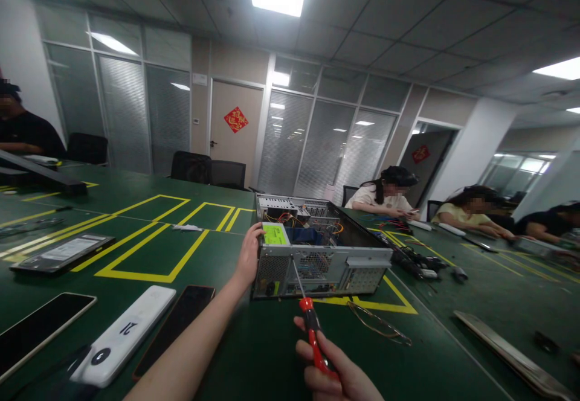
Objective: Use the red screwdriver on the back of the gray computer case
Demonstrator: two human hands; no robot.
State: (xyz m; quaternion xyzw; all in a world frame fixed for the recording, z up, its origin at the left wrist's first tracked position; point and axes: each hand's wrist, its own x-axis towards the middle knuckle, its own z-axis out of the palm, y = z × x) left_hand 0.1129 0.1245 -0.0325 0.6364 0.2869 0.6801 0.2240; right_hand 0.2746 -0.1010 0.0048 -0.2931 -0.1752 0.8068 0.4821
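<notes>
An opened desktop computer case (339, 256) lies on the green table, its rear panel facing me. Inside are cables and a power supply with a bright yellow-green label (274, 234). My left hand (249, 257) grips the case at its left rear corner, beside the power supply. In my right hand (333, 365) is a screwdriver (308, 311) with a red and black handle, the fingers closed around it. Its thin shaft points up and away, the tip at the rear panel near the left of the fan grille. Whether the tip sits in a screw, I cannot tell.
Left of me lie a hard drive (63, 252), a white device (124, 334) and two phones (45, 331) (179, 322). Thin wires (378, 324) and a metal panel (512, 352) are to the right. Black cables (421, 263) sit beyond the case. Other people (380, 198) work around the table.
</notes>
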